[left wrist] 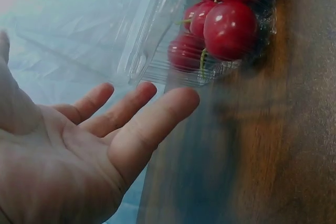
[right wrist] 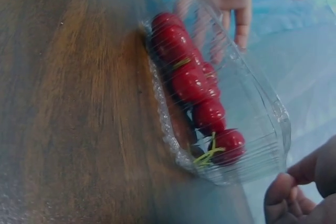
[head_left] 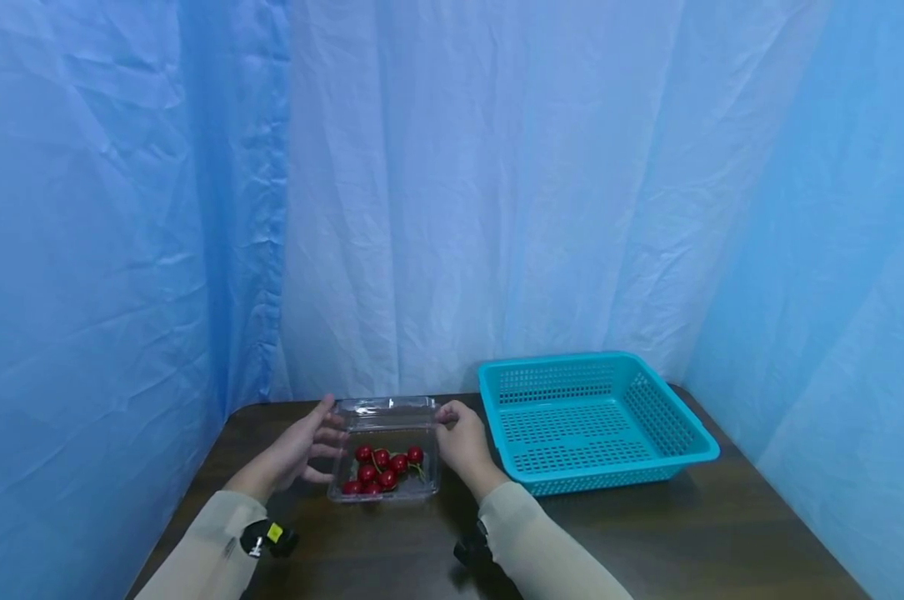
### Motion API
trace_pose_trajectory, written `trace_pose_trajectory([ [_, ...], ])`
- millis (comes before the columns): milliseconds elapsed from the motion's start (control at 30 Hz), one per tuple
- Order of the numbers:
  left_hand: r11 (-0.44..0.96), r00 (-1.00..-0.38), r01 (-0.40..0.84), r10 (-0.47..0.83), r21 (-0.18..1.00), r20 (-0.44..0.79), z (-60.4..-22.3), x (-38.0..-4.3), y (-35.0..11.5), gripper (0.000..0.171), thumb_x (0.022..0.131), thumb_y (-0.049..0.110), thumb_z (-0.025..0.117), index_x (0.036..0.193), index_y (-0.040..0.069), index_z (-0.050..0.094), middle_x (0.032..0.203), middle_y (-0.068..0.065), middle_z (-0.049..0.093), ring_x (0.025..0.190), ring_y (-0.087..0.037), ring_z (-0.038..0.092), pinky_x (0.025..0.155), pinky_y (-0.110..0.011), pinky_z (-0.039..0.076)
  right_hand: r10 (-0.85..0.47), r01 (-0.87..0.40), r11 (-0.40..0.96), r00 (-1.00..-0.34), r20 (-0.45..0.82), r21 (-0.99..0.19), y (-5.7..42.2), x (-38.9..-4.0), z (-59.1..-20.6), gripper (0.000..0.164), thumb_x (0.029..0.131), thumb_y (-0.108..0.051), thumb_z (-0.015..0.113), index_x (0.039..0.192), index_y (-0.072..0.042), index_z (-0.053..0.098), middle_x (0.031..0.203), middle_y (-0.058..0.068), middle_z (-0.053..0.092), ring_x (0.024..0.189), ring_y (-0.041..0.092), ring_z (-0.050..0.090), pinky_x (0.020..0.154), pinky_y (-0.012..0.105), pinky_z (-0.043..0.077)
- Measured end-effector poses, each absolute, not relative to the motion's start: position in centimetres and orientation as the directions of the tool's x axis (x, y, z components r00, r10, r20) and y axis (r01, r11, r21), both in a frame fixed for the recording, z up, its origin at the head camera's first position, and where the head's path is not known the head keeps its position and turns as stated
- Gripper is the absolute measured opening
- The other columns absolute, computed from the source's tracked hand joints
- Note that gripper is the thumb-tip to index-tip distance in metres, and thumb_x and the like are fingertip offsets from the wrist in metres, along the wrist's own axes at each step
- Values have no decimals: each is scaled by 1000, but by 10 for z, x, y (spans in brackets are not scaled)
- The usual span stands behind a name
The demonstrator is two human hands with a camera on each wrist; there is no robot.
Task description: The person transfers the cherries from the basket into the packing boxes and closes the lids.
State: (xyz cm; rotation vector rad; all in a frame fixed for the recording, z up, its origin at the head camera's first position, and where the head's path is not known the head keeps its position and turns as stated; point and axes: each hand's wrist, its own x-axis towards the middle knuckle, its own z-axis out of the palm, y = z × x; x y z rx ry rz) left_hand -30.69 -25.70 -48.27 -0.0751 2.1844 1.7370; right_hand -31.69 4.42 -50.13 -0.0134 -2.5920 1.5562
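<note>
A clear plastic clamshell box [head_left: 427, 492] stands on the table with its hinged lid [head_left: 387, 406] raised at the back. Inside lie several red cherries [head_left: 387, 479] with green stems, seen close up in both wrist views. To the left of the box is my left hand [head_left: 305, 446], its fingers spread and fairly straight, fingertips close to the box's side; whether they touch it is hard to tell. My right hand [head_left: 466, 446] is at the right side, thumb and forefinger curled together and pinching the box's clear edge near the lid. Its other fingers are partly hidden.
A turquoise perforated basket [head_left: 597, 485] stands to the right of the box, close beside my right hand. The dark wooden table [head_left: 676, 533] ends against blue curtains [head_left: 481, 208] at the back and sides.
</note>
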Motion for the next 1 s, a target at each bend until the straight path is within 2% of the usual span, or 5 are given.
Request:
trace_pose_trajectory([
  [233, 227, -927, -262, 210, 938, -310, -483, -304, -260, 92, 113, 65, 59, 175, 7, 25, 169, -36, 45, 147, -56, 58, 94, -60, 71, 75, -8, 477, -996, 50, -879, 46, -313, -501, 4, 108, -11, 77, 111, -13, 77, 112, 9, 78, 83, 20, 71, 71, 35, 67],
  [367, 249, -930, -242, 216, 938, -297, -485, -302, -262, 91, 112, 45, 71, 178, 7, 21, 164, -36, 48, 149, -58, 56, 99, -60, 70, 63, -17, 492, -997, 55, -871, 47, -310, -501, 6, 109, -12, 76, 113, -12, 81, 119, 9, 80, 89, 20, 71, 75, 37, 66],
  [733, 467, -966, -157, 110, 870, -233, -487, -301, -251, 91, 106, 29, 83, 174, 1, 28, 162, -41, 50, 141, -58, 64, 99, -59, 69, 55, 41, 462, -998, -17, -886, 47, -304, -497, 23, 115, -20, 65, 126, -15, 84, 142, 13, 78, 123, 30, 73, 110, 58, 65],
  [900, 495, -972, -155, 80, 855, -223, -488, -301, -245, 90, 107, 30, 82, 173, -2, 29, 160, -42, 51, 138, -57, 65, 96, -55, 71, 1, 71, 425, -997, -78, -903, 49, -301, -493, 33, 115, -25, 63, 143, -14, 74, 136, 15, 77, 96, 29, 74, 80, 43, 67],
  [1000, 545, -966, -199, 29, 814, -256, -488, -298, -242, 89, 110, 40, 78, 171, -5, 31, 148, -40, 58, 119, -48, 74, 82, -46, 73, -21, 106, 400, -992, -125, -910, 50, -297, -493, 40, 115, -28, 61, 152, -16, 68, 134, 15, 75, 88, 29, 72, 69, 37, 61],
])
